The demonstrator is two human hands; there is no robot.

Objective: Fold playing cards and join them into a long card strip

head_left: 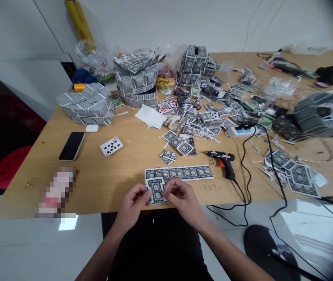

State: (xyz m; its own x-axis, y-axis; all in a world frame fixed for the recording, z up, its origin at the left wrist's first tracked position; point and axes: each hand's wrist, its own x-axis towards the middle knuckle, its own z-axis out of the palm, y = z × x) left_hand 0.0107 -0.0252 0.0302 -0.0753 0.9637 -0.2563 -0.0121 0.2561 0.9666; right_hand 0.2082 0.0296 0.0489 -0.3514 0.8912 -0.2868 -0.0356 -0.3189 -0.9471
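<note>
A patterned playing card piece (156,191) is held upright between both hands at the table's front edge. My left hand (135,201) pinches its left side, and my right hand (180,195) pinches its right side. Just behind it lies a long strip of joined cards (188,172), partly covered by the held piece. Small folded cards (169,156) and some overlapping cards (184,147) rest beyond the strip. To the right, a black and orange glue gun (225,162) lies on its side with its cable running off the front edge.
A phone (72,146), a white case (91,128) and a ten of spades card (111,146) lie at left on the table (119,171). Woven card baskets (137,84) stand behind. Scattered cards, a power strip (241,131) and loose cables occupy the right side.
</note>
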